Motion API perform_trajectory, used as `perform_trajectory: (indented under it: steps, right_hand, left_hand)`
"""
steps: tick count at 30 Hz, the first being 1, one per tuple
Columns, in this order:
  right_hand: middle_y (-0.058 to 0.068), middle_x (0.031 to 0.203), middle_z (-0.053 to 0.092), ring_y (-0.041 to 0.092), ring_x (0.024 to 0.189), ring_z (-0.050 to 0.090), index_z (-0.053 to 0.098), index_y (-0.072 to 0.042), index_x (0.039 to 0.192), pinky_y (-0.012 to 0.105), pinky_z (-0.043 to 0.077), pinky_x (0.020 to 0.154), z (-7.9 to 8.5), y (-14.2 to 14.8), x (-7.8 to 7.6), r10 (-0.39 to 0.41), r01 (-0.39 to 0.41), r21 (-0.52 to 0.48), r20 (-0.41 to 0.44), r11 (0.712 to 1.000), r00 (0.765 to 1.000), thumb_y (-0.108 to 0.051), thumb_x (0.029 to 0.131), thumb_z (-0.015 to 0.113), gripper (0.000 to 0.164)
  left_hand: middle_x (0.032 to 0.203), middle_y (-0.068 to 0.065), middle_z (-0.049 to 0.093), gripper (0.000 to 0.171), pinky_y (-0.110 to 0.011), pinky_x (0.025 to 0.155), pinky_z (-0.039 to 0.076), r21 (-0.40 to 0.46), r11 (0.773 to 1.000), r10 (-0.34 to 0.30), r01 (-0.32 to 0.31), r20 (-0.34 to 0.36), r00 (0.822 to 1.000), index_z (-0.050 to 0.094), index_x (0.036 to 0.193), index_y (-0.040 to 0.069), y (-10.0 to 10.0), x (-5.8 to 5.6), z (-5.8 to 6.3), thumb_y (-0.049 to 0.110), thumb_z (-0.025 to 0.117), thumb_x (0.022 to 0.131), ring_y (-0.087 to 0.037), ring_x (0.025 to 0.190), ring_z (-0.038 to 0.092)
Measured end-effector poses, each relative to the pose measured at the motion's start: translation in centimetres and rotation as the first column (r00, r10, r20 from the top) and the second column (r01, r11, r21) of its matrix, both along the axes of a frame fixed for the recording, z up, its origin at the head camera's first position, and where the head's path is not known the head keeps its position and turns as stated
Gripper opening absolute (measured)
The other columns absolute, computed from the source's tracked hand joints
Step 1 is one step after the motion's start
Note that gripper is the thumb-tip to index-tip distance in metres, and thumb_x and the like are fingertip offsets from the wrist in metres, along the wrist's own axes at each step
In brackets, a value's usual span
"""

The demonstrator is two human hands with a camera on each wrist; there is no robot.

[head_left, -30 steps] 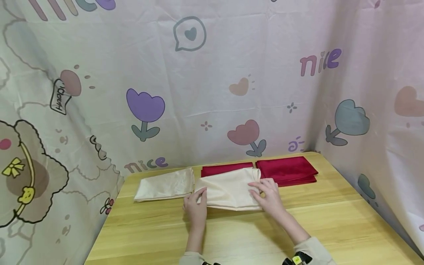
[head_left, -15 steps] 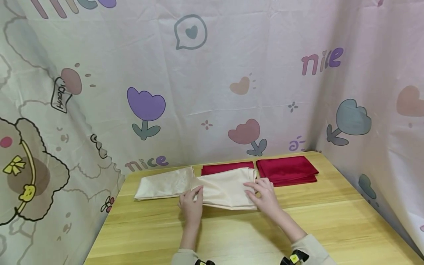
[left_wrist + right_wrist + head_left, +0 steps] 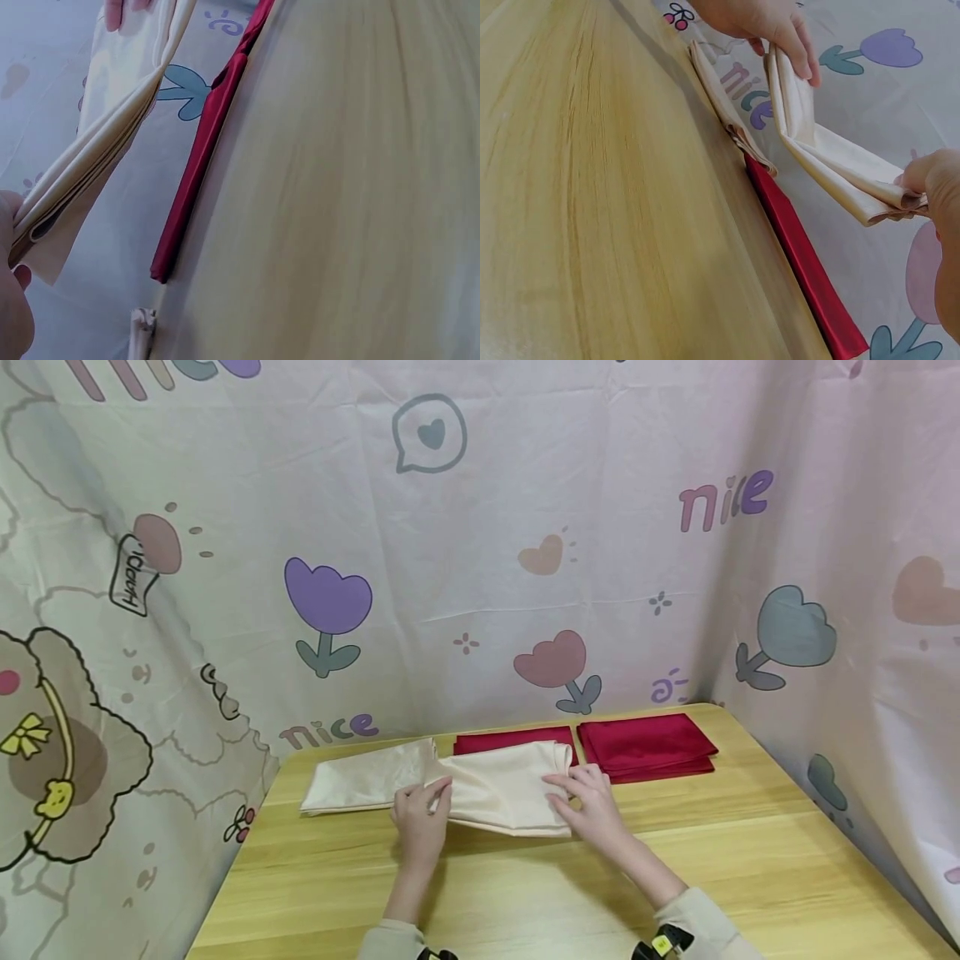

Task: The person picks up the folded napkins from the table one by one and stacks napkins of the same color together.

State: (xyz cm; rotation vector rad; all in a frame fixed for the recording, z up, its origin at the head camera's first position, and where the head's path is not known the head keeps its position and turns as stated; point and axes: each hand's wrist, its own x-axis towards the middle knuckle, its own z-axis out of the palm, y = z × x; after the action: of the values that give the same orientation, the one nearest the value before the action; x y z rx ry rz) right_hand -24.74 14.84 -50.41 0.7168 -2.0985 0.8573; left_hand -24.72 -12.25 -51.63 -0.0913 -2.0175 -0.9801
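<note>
Both hands hold a folded cream cloth (image 3: 510, 787) between them, in the middle of the head view. My left hand (image 3: 420, 825) pinches its left end, and my right hand (image 3: 592, 808) pinches its right end. In the right wrist view the cloth (image 3: 847, 169) is clear of the table and sags between the two hands, its layers showing along the edge. Another folded cream cloth (image 3: 363, 777) lies at the left, partly overlapped by the held one. Behind the held cloth a folded red cloth (image 3: 510, 739) is half hidden.
A second folded red cloth (image 3: 648, 743) lies at the back right of the wooden table (image 3: 525, 893). Behind the table hangs a patterned curtain (image 3: 465, 527), which also runs along both sides.
Both hands have moved left with the cream cloth, so it now overlaps the other cream cloth's right end. The red cloths have stayed where they lay.
</note>
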Motion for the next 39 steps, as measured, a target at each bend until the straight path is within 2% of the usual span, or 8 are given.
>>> perform_trajectory:
  steps: [9,17,23,29,39]
  right_hand:
    - [-0.001,0.079,0.061,0.02,0.093,0.049,0.08,-0.009,0.107,0.037,0.035,0.081,0.2,-0.7,-0.1,0.036,-0.036,0.01,-0.027,0.999,0.999,-0.003,0.076,0.085,0.032]
    - [0.0,0.083,0.064,0.021,0.095,0.05,0.08,-0.01,0.107,0.037,0.037,0.081,0.4,-1.4,0.0,0.042,-0.041,0.028,-0.021,0.999,0.999,-0.004,0.075,0.085,0.033]
    - [0.001,0.083,0.064,0.021,0.093,0.05,0.08,-0.01,0.106,0.039,0.039,0.082,0.6,-1.9,-0.3,0.046,-0.043,0.042,-0.061,0.998,0.997,-0.004,0.073,0.086,0.034]
    - [0.001,0.084,0.063,0.02,0.093,0.049,0.08,-0.01,0.109,0.037,0.038,0.08,0.7,-2.5,-0.5,0.067,-0.065,0.051,-0.047,0.997,0.997,-0.005,0.075,0.085,0.035]
    - [0.002,0.086,0.063,0.021,0.095,0.048,0.079,-0.01,0.112,0.038,0.038,0.081,1.5,-3.4,-1.0,0.095,-0.092,0.066,-0.038,0.994,0.995,-0.005,0.077,0.086,0.036]
  left_hand:
    - [0.079,-0.012,0.072,0.016,-0.045,0.088,0.032,-0.072,0.996,-0.044,0.043,-0.011,0.999,0.082,0.097,0.007,-1.8,0.3,0.9,0.005,0.083,0.081,-0.031,0.091,0.054]
    - [0.077,-0.012,0.072,0.017,-0.048,0.087,0.034,-0.177,0.984,-0.036,0.031,-0.028,0.999,0.082,0.097,0.009,-3.1,0.6,1.3,0.008,0.084,0.08,-0.032,0.091,0.055]
    - [0.084,-0.014,0.076,0.02,-0.05,0.086,0.036,-0.247,0.969,-0.037,0.027,-0.036,0.999,0.082,0.099,0.008,-4.1,0.8,1.7,0.008,0.084,0.08,-0.033,0.093,0.056]
    - [0.085,-0.015,0.076,0.024,-0.052,0.083,0.039,-0.274,0.961,-0.054,0.035,-0.063,0.997,0.081,0.101,0.007,-4.9,1.0,2.4,0.006,0.085,0.078,-0.035,0.091,0.058]
    - [0.093,-0.02,0.078,0.03,-0.054,0.084,0.041,-0.311,0.95,-0.052,0.034,-0.051,0.997,0.08,0.106,0.005,-6.5,1.1,2.9,0.008,0.086,0.077,-0.037,0.096,0.058]
